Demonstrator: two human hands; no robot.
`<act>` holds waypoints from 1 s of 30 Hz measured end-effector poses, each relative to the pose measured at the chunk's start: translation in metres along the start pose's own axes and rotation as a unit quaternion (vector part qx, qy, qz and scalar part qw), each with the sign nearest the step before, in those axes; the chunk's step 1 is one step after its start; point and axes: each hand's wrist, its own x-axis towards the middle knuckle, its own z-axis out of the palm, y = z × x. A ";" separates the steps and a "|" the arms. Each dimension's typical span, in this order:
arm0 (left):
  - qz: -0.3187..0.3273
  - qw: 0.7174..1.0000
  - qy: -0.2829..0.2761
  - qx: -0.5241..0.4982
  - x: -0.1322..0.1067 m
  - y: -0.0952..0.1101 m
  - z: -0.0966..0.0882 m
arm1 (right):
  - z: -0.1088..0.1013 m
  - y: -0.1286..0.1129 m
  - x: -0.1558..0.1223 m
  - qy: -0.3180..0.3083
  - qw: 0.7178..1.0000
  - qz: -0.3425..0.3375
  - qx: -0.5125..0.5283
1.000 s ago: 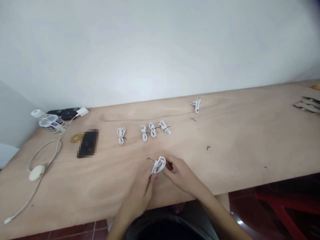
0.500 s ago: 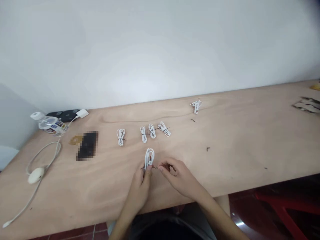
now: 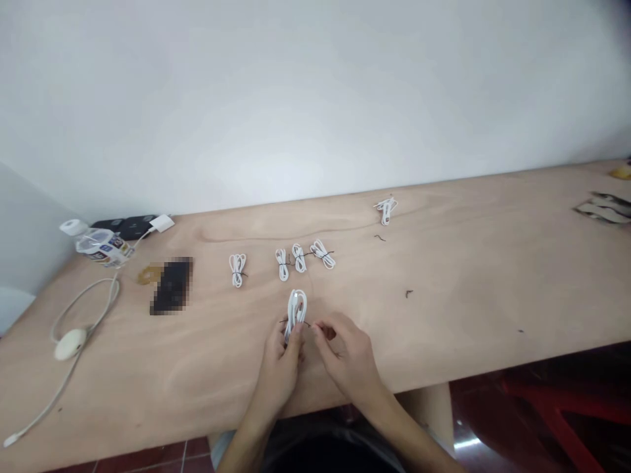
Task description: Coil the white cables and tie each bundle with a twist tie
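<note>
My left hand point(image 3: 279, 371) grips the lower end of a coiled white cable point(image 3: 296, 314), which stands upright above the plywood tabletop point(image 3: 444, 315). A thin black twist tie point(image 3: 306, 324) sticks out on both sides of the coil. My right hand point(image 3: 348, 358) is just right of the coil, its thumb and forefinger pinched on the tie's right end. Several tied white cable coils point(image 3: 298, 258) lie on the table beyond my hands, and another point(image 3: 386, 211) lies farther back.
At the left stand a plastic water bottle point(image 3: 101, 246), a black power strip point(image 3: 125, 227) and a white charger point(image 3: 162, 223). A loose white cable point(image 3: 83, 315) and a pixelated dark object point(image 3: 171, 286) lie nearby. Small black tie scraps point(image 3: 408, 293) dot the table.
Over the last second, the white coil has turned from tilted to upright in my left hand. My right hand has moved from the coil's side to the tie's right end.
</note>
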 end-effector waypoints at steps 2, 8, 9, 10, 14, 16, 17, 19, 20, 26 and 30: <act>-0.008 1.000 0.008 -0.024 0.001 0.000 0.001 | 0.003 0.000 -0.001 0.001 1.000 0.003 0.005; -0.031 0.999 0.019 -0.034 0.003 -0.006 0.001 | 0.009 -0.002 -0.007 0.052 0.997 -0.043 -0.025; -0.030 0.999 0.020 -0.032 0.003 -0.006 0.001 | 0.010 -0.002 -0.009 0.056 0.996 -0.057 -0.032; -0.029 0.999 0.021 -0.033 0.002 -0.006 0.002 | 0.011 -0.002 -0.012 0.062 0.995 -0.072 -0.037; -0.029 0.998 0.032 -0.042 0.000 0.000 0.007 | 0.015 -0.002 -0.018 0.085 0.989 -0.113 -0.048; -0.037 0.997 0.032 -0.059 -0.001 0.002 0.009 | 0.017 -0.001 -0.019 0.096 0.986 -0.123 -0.053; -0.043 0.996 0.031 -0.071 0.000 0.003 0.009 | 0.018 -0.001 -0.019 0.097 0.986 -0.124 -0.053; -0.049 0.995 0.038 -0.084 0.001 0.003 0.008 | 0.018 0.000 -0.019 0.071 0.990 -0.121 -0.033; -0.049 0.994 0.047 -0.087 0.002 0.004 0.007 | 0.018 0.001 -0.019 0.044 0.993 -0.112 -0.005; -0.071 0.981 -0.031 -0.175 0.004 0.014 -0.002 | 0.010 0.015 -0.010 0.008 0.977 0.080 0.197; -0.107 0.968 -0.089 -0.208 -0.003 0.021 -0.002 | 0.005 0.025 0.001 -0.113 0.948 0.109 0.278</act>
